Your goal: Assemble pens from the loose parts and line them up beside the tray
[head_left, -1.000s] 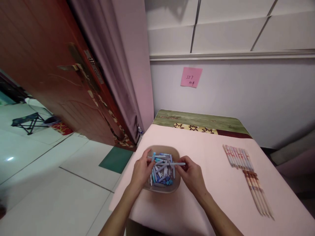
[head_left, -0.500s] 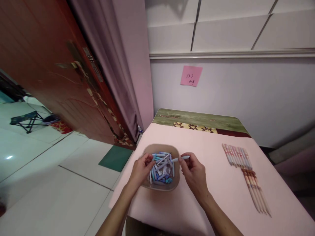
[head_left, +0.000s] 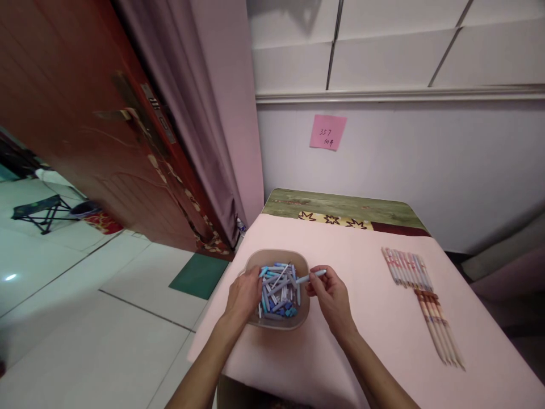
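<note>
At the tub (head_left: pixel 276 257), right fingers (head_left: pixel 317 280) pinch a pen (head_left: pixel 304 279); left fingers (head_left: pixel 256 278) curl, hold unclear.

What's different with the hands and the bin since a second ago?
The right hand has drawn the slim pale-blue pen slightly right and tipped its outer end up, without letting go. The left hand has lowered its fingers at the left side of the squarish beige bin; its grip is unclear. The bin and both rows of patterned pens stayed put.
</note>
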